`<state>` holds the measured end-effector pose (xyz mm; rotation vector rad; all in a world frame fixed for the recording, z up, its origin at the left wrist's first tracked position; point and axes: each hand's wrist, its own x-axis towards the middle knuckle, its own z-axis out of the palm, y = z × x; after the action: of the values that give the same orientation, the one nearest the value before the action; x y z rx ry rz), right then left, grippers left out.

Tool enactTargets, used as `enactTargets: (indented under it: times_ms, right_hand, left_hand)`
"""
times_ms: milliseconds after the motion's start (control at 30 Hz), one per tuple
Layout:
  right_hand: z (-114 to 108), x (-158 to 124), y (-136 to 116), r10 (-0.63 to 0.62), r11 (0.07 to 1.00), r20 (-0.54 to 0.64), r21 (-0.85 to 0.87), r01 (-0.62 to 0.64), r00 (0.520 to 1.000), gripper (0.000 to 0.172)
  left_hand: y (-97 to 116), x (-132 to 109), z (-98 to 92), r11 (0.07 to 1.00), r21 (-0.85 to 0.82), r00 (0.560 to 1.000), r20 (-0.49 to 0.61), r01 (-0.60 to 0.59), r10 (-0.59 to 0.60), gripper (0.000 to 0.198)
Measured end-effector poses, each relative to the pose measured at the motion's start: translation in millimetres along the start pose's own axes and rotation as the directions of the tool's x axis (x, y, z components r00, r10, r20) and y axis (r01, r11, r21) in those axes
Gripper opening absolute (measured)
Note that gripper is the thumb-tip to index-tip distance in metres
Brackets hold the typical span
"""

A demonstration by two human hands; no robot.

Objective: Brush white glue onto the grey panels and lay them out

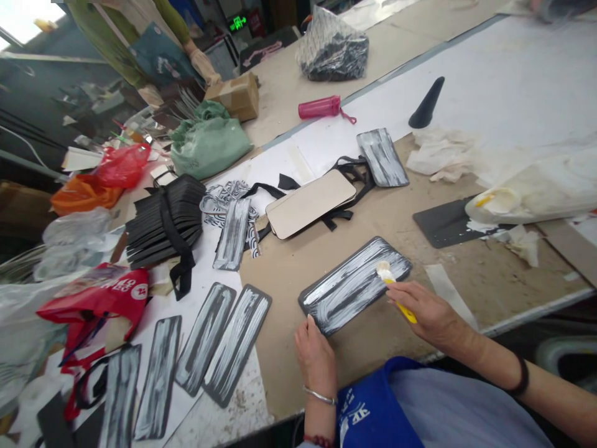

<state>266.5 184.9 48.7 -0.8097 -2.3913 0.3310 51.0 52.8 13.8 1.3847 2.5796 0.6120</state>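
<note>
A dark oblong panel (354,284) smeared with white glue lies on the brown board (289,267) in front of me. My right hand (426,311) is closed around a yellow-handled brush (394,287) whose white bristles rest on the panel's right end. My left hand (314,354) presses its fingertips on the panel's near left corner, fingers curled down. Several glued panels (219,342) lie in a row at the lower left.
A tan panel with black straps (310,202) lies beyond. A strapped stack of black panels (165,221), another glued panel (382,157), a white glue bag (536,193), a black cone (428,102), a pink bottle (321,107) and plastic bags (93,298) surround the board.
</note>
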Motion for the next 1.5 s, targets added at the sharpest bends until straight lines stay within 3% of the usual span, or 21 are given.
enactTargets:
  times_ms: [100, 167, 233, 300, 333, 400, 567, 700, 867, 967, 1067, 1167, 1300, 1400, 1500]
  right_hand:
    - [0.6, -0.2, -0.3, 0.005, 1.000, 0.007, 0.008, -0.005, 1.000, 0.026]
    - [1.2, -1.0, 0.7, 0.001, 1.000, 0.006, 0.016, -0.001, 1.000, 0.027]
    - [1.3, -2.4, 3.2, 0.001, 1.000, 0.006, 0.024, -0.001, 1.000, 0.028]
    - [0.2, -3.7, 5.8, 0.005, 0.999, 0.012, 0.033, -0.005, 1.000, 0.029]
    - [-0.9, -3.8, 6.4, 0.009, 0.999, 0.014, 0.039, -0.009, 1.000, 0.029]
    - [-3.8, -1.3, 3.3, 0.020, 0.998, 0.001, 0.063, -0.020, 1.000, 0.030]
    - [1.1, 22.9, -38.3, -0.018, 0.967, 0.011, 0.253, 0.015, 1.000, 0.032]
    - [31.4, 47.7, -78.4, -0.194, 0.913, 0.103, 0.384, 0.141, 0.976, 0.030]
    - [57.0, 50.9, -96.3, -0.327, 0.896, 0.191, 0.373, 0.240, 0.925, 0.020]
    - [46.3, 35.4, -102.3, -0.298, 0.905, 0.264, 0.384, 0.184, 0.917, 0.022]
    - [29.4, 21.5, -104.2, -0.171, 0.894, 0.266, 0.446, 0.036, 0.949, 0.025]
    - [18.6, 17.4, -85.1, 0.076, 0.879, 0.128, 0.460, -0.127, 0.989, 0.019]
    - [0.3, 22.6, -23.5, 0.354, 0.904, -0.069, 0.279, -0.323, 0.933, 0.015]
    - [-16.2, 30.7, 19.3, 0.409, 0.909, -0.201, 0.179, -0.377, 0.890, 0.016]
    - [-21.7, 39.4, 41.4, 0.423, 0.903, -0.231, 0.187, -0.386, 0.876, 0.018]
  left_hand:
    - [6.9, 0.1, -5.1, 0.991, -0.129, 0.999, -0.025, 0.027, -0.030, 0.035]
    - [7.9, 2.5, -5.5, 0.936, -0.322, 0.989, -0.008, 0.139, -0.149, 0.032]
    - [5.1, 7.5, -3.7, 0.768, -0.534, 0.930, 0.111, 0.353, -0.351, 0.031]
    - [-0.4, 13.9, -0.9, 0.547, -0.645, 0.829, 0.271, 0.534, -0.490, 0.033]
    - [-3.6, 17.1, 0.5, 0.464, -0.666, 0.790, 0.332, 0.583, -0.516, 0.035]
    - [-9.3, 22.2, 2.3, 0.389, -0.683, 0.759, 0.389, 0.618, -0.522, 0.036]
    - [-14.0, 26.7, 1.6, 0.301, -0.721, 0.749, 0.442, 0.624, -0.494, 0.034]
    - [-13.7, 26.7, 0.1, 0.249, -0.748, 0.756, 0.471, 0.616, -0.454, 0.032]
    - [-16.3, 26.1, 2.5, 0.216, -0.771, 0.771, 0.482, 0.599, -0.416, 0.029]
    - [-17.2, 26.2, 3.9, 0.208, -0.768, 0.767, 0.493, 0.605, -0.412, 0.030]
    - [-17.0, 27.0, 1.5, 0.216, -0.755, 0.758, 0.505, 0.620, -0.412, 0.035]
    - [-16.1, 28.0, -3.6, 0.239, -0.736, 0.752, 0.515, 0.634, -0.410, 0.040]
    - [-16.0, 28.4, -6.9, 0.282, -0.706, 0.749, 0.531, 0.650, -0.396, 0.042]
    - [-16.8, 27.2, -4.5, 0.325, -0.694, 0.758, 0.515, 0.643, -0.401, 0.041]
    - [-17.6, 25.8, -1.3, 0.364, -0.697, 0.779, 0.481, 0.618, -0.402, 0.039]
